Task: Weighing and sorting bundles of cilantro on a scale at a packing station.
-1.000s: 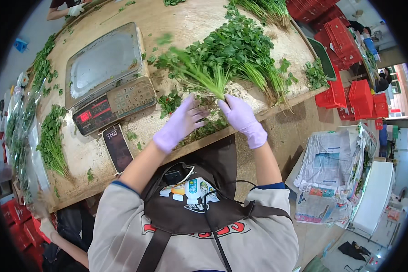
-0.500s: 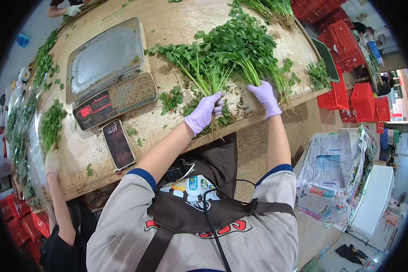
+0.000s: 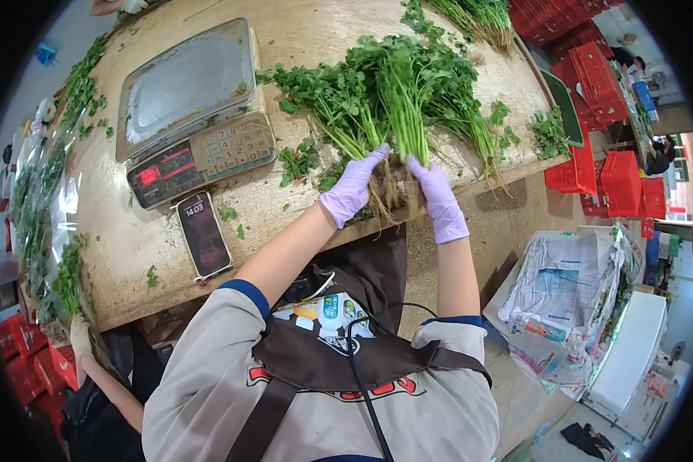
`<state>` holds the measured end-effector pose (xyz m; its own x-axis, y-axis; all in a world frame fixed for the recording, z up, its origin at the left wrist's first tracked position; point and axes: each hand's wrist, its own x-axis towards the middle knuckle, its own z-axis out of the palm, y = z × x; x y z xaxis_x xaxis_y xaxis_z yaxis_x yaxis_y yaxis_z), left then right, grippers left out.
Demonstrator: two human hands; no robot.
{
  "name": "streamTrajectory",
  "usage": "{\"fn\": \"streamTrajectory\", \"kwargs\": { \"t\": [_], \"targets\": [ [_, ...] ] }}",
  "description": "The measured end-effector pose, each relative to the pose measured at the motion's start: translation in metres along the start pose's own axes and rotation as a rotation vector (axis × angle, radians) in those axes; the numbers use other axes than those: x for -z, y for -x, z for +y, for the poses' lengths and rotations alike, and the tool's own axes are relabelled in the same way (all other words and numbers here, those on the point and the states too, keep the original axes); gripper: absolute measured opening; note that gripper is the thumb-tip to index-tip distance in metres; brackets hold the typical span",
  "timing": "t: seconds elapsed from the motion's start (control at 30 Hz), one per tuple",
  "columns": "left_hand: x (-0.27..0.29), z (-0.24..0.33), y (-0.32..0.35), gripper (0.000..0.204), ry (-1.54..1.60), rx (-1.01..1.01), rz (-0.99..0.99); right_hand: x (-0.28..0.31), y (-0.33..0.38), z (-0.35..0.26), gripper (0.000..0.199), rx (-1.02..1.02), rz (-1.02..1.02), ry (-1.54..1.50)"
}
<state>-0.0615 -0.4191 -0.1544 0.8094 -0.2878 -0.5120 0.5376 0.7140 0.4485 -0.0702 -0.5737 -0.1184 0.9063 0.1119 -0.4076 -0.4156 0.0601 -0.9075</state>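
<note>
My left hand (image 3: pixel 352 189), in a lilac glove, grips a bunch of coriander (image 3: pixel 346 127) by its stems just above the roots. Close to it on the right, my right hand (image 3: pixel 437 200), gloved alike, has its fingers closed round the stem ends of a second bunch of coriander (image 3: pixel 405 104). Both bunches point away from me, and pale roots hang beneath my hands at the table's front edge. Beneath and beside them lies a leafy pile (image 3: pixel 458 100) of the same green. Some stems of the two bunches overlap, and my right fingertips are partly hidden.
A digital scale (image 3: pixel 192 85) stands on the wooden table (image 3: pixel 300 262), with a phone (image 3: pixel 204 235) below it. At left, a co-worker's gloved hand (image 3: pixel 81 336) holds greens beside clear plastic (image 3: pixel 61 200). More greens (image 3: pixel 489 23) lie far right. Red crates (image 3: pixel 620 181) and a newspaper-lined container (image 3: pixel 558 292) stand right.
My right hand has moved left toward my left hand, bringing its bunch of coriander upright and beside the other. The co-worker's hand at left has moved down and outward with its greens.
</note>
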Motion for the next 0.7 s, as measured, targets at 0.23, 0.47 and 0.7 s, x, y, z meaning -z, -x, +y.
{"fn": "streamTrajectory", "kwargs": {
  "t": [0.23,0.47,0.7],
  "targets": [
    [0.008,0.001,-0.004,0.02,-0.218,-0.089,-0.05,0.007,0.002,-0.007,0.038,-0.059,-0.005,0.192],
    [-0.019,0.046,0.026,0.021,-0.125,0.07,-0.116,0.018,-0.004,0.001,0.021,-0.015,0.062,-0.021],
    [-0.023,0.21,0.09,0.039,-1.058,-0.489,0.024,0.077,-0.018,0.002,0.03,0.099,0.078,-0.479]
  ]
}}
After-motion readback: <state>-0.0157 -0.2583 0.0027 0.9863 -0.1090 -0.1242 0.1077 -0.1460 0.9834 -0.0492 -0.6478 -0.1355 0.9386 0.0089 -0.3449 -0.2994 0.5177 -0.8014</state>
